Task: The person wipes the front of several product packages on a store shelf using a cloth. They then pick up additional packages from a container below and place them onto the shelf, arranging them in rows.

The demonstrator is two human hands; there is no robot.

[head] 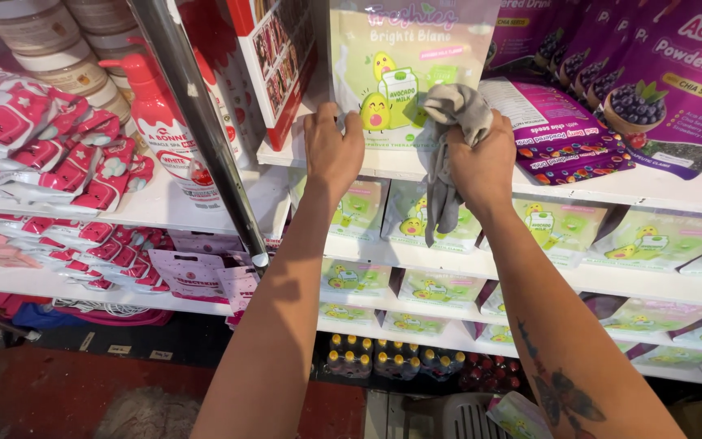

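Note:
A pale green pouch [404, 57] with a cartoon avocado and milk carton stands upright on the top white shelf [660, 189]. My left hand [332, 149] grips the pouch's lower left corner at the shelf edge. My right hand [481, 167] is at the pouch's lower right corner and is shut on a grey cloth [447, 154], which is bunched at the top and hangs down in front of the shelf below.
Purple powder pouches [660, 81] lie to the right on the same shelf. Pink packets [50, 138] and a red pump bottle [156, 114] fill the left shelves behind a slanted metal pole [205, 130]. More green pouches [436, 289] line the lower shelves; small bottles [383, 358] stand near the floor.

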